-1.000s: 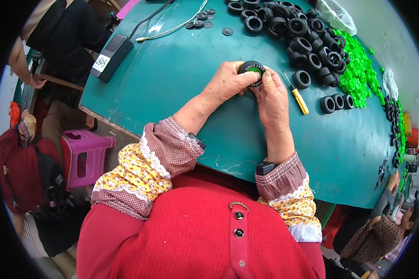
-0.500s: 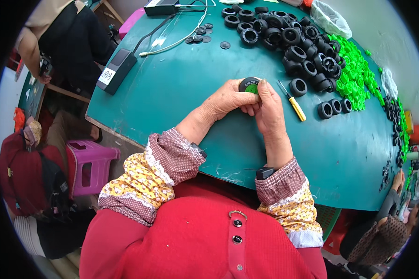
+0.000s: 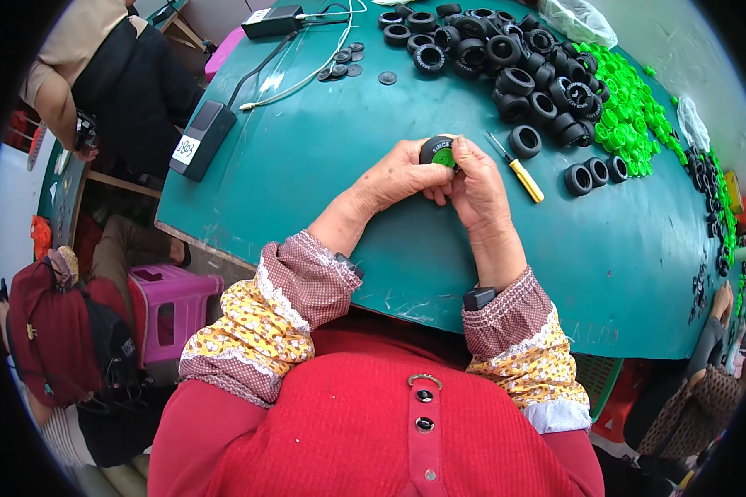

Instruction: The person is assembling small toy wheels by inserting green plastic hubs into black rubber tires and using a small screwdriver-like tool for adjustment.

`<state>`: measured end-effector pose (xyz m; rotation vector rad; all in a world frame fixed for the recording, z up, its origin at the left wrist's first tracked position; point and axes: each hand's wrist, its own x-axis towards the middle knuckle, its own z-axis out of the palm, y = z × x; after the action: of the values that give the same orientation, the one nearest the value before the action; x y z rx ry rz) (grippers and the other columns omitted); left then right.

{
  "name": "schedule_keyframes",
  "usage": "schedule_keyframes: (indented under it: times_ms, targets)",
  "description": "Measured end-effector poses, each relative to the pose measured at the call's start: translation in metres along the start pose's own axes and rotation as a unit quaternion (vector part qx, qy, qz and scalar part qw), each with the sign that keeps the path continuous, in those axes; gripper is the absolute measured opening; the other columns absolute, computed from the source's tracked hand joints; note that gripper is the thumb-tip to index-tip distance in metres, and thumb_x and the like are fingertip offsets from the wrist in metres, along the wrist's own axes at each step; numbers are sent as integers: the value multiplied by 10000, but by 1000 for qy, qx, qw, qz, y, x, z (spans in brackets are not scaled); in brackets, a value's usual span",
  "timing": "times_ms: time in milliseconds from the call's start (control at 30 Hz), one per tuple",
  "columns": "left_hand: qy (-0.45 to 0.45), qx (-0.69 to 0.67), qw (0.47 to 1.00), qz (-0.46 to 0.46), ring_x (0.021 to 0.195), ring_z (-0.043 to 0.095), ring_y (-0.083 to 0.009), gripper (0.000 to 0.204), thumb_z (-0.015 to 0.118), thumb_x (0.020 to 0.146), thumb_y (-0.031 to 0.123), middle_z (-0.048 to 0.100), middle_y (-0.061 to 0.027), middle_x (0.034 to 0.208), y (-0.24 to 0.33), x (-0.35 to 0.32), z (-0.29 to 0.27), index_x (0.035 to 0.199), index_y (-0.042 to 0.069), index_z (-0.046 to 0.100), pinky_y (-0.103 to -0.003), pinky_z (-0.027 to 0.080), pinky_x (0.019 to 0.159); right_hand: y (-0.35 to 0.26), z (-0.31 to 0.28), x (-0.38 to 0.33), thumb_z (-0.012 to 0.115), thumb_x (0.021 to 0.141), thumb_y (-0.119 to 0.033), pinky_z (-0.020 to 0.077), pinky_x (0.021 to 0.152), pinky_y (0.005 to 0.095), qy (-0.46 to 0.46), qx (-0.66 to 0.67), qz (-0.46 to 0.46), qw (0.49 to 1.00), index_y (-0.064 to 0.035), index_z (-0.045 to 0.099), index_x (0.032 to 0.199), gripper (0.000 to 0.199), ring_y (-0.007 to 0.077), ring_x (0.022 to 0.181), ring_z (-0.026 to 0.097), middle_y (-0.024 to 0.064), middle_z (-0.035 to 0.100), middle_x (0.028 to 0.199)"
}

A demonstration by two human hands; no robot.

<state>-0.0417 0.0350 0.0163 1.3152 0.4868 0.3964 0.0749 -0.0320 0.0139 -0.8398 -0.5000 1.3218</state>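
Observation:
Between my two hands, over the near middle of the table, is a toy wheel [image 3: 436, 150]: a black tire with a green hub inside it. My left hand [image 3: 398, 176] closes round its left side, thumb against the hub. The fingers of my right hand [image 3: 477, 184] grip its right edge, the thumb pressing near the top. Just right of my right hand lies a screwdriver [image 3: 525, 180] with a yellow handle. Beyond its tip sits a loose black tire [image 3: 525, 142], and three more tires [image 3: 597, 172] stand in a row to the right.
A heap of black tires [image 3: 506, 54] covers the far middle of the green table [image 3: 323, 149], beside a pile of green hubs [image 3: 626, 124]. Flat black discs [image 3: 340, 65] and a black power adapter [image 3: 205, 139] lie left. Other people sit at both sides; a purple stool [image 3: 174, 306] stands left.
The view has shifted slightly. Both hands still hold the wheel in nearly the same place, and my right thumb has moved a little along the tire's edge.

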Motion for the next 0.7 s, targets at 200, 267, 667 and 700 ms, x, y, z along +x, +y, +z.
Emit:
schedule_keyframes:
  times_ms: [200,267,667,700]
  targets:
    - [-5,0,1000,4,608,574,-105,160,573,782,150,599,-49,722,3,2,0,869,16,564,-206,461,562,1,-3,4,476,883,-265,366,373,226,5,-9,8,1000,1,546,871,275,99,422,423,37,499,609]
    - [2,6,1000,-1,595,572,-109,152,575,767,135,596,-50,712,6,0,-2,856,12,567,-205,460,551,3,2,5,470,886,-266,364,381,226,19,-12,-1,1000,2,537,891,276,96,438,424,34,497,623]
    - [113,7,992,59,494,487,-65,184,585,705,200,543,4,611,8,-3,1,749,21,584,-201,406,444,6,-3,0,439,913,-242,417,689,201,16,-129,-92,987,-18,532,998,258,71,789,510,18,558,886]
    - [90,-17,995,47,491,505,-78,195,585,707,209,556,-12,609,11,-5,1,731,17,577,-209,420,447,4,-3,-1,441,911,-253,418,673,201,-6,-138,-83,987,-17,531,997,267,72,776,508,23,558,887]
